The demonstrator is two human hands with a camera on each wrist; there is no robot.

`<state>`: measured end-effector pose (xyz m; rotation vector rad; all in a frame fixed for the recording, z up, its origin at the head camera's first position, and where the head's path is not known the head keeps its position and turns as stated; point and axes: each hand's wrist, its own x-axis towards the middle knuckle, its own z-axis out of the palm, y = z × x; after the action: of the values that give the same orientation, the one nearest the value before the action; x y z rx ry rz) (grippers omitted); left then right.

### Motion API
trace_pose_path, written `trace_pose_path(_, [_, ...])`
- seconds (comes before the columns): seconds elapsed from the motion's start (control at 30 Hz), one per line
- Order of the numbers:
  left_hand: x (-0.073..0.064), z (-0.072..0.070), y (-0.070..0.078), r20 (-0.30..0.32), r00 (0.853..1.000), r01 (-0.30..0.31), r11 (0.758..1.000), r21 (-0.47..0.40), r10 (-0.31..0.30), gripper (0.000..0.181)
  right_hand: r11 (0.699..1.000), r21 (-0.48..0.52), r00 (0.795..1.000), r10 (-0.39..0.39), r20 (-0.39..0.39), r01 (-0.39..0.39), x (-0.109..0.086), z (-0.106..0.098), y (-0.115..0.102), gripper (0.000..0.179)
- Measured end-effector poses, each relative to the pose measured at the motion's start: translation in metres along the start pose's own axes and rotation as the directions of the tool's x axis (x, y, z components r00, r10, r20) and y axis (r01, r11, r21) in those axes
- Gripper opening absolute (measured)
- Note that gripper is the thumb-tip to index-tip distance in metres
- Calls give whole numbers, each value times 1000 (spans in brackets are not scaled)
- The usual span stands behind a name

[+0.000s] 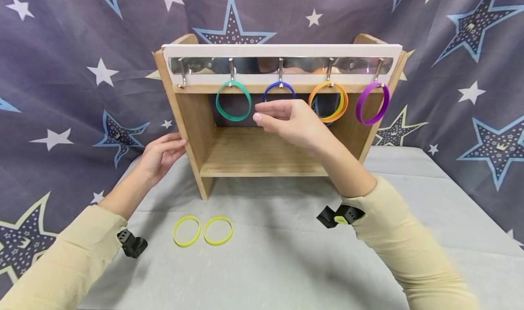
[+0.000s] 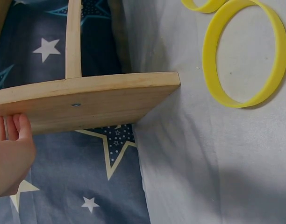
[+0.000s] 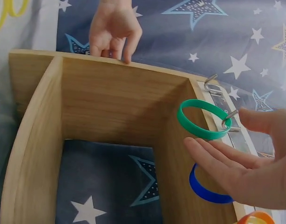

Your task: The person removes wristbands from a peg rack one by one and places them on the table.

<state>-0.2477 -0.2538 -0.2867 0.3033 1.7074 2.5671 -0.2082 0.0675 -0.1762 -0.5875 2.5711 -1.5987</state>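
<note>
My left hand (image 1: 159, 157) rests its fingertips on the outer left side of a wooden shelf (image 1: 262, 167). In front of the hook rail my right hand (image 1: 292, 121) is raised with nothing in it, fingers extended and thumb apart. Between its thumb and fingers, in the right wrist view, the green wristband (image 3: 189, 126) hangs on a hook close by. A blue wristband (image 1: 289, 86) hangs partly hidden behind the right hand. Further right hang an orange wristband (image 1: 346, 102) with a yellow one (image 1: 340, 107) inside it, then a purple wristband (image 1: 360, 110).
Two yellow wristbands, a left one (image 1: 174, 237) and a right one (image 1: 218, 243), lie on the grey cloth-covered table (image 1: 262, 264). The leftmost hook (image 1: 182, 76) carries no band. A star-patterned curtain (image 1: 98, 37) hangs behind the shelf.
</note>
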Motion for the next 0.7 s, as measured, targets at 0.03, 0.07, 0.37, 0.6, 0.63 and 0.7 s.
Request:
trace_pose_path(0.03, [0,0,0,-1,1000,0,1000,2,0,20,1000,15,1000,-6,-6,6,1,1,0,40])
trace_pose_path(0.07, [0,0,0,-1,1000,0,1000,3,0,20,1000,22,1000,-18,-20,19,2,2,0,40])
trace_pose_path(0.37, [-1,0,0,-11,1000,5,1000,14,-5,19,985,141,990,-90,-106,104,8,17,2,39])
trace_pose_path(0.6, [0,0,-1,-3,1000,-5,1000,3,5,20,972,200,987,-94,-131,120,10,20,0,37])
trace_pose_path(0.63, [0,0,-1,-2,1000,-7,1000,3,7,20,971,203,986,-98,-136,125,11,20,0,36])
trace_pose_path(0.7, [0,0,0,0,1000,-11,1000,6,11,20,968,209,983,-111,-147,141,11,21,0,34])
